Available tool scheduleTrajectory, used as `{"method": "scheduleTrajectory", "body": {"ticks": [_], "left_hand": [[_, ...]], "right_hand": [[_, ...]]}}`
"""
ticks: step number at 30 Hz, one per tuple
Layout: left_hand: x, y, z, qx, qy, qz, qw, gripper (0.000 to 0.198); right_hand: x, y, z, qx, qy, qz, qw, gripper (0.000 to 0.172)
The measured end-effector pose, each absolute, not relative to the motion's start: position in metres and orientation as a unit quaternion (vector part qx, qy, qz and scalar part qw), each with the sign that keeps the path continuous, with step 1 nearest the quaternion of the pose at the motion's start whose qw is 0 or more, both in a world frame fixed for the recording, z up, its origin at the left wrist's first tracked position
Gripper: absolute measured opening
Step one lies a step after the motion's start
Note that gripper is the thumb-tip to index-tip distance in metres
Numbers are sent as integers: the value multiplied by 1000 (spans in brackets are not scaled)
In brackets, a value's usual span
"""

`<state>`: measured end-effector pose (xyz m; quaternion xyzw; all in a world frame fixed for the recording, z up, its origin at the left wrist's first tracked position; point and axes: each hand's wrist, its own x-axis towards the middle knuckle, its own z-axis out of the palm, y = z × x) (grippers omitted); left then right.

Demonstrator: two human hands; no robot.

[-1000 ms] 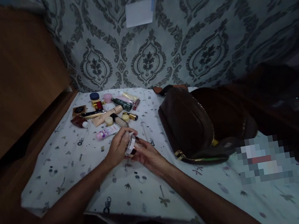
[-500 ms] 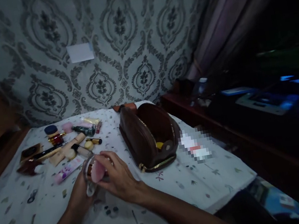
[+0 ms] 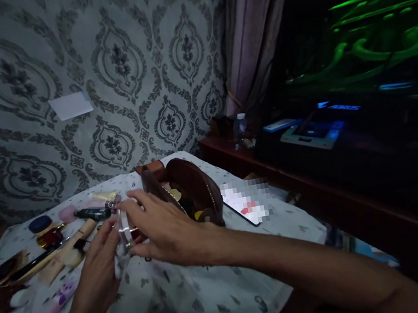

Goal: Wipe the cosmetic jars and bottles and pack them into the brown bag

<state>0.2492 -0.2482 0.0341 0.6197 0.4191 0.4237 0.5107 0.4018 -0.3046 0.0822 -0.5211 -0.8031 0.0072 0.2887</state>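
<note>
Between my two hands is a small round cosmetic case [image 3: 125,233] with a clear rim and a rose-gold band. My left hand [image 3: 94,272] has its fingers against the near left side of the case. From the right, my right hand [image 3: 169,232] curls its thumb and fingers round it. A whitish part shows below the case, its kind hard to make out. Just behind my right hand stands a brown makeup bag [image 3: 201,182], unzipped, with several items inside; its front is largely covered by the hand.
Several cosmetics lie at left: a dark-lidded jar [image 3: 41,224], an amber bottle [image 3: 51,237], a dark green tube [image 3: 93,213], a pink-purple tube [image 3: 63,297] and a square compact [image 3: 6,270]. A phone [image 3: 241,207] lies right of the bag. A laptop [image 3: 345,107] stands beyond the table.
My view has swung to the right. The pink puff-like piece seen in the case is now hidden, and my right hand has closed round the case's side.
</note>
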Motion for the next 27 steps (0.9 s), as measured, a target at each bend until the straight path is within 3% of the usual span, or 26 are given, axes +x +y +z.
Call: {"method": "scheduleTrajectory", "body": {"ticks": [3,6,9,12,19,24,27], "left_hand": [[274,-242,48,609,377,421,556,49],[285,-232,54,646,344,405,548,52],[286,-224,47,762,323,369,422,46],[286,-222,32,864,266,335,265,38],[293,-219,8,924,201,291,148,45],[294,-216,5,923,190,306,133,43],[294,-217,4,921,187,313,139,42]], "right_hand": [[427,-297,101,-517,-804,-17,295,39],[465,-281,112,-484,-817,-5,314,50],[506,-259,114,-505,-807,-17,305,66],[534,-236,106,-560,-797,-22,226,68],[544,-190,78,-583,-803,-115,-34,50],[537,-174,64,-568,-802,-159,-92,27],[534,-167,56,-545,-813,-181,-98,23]]}}
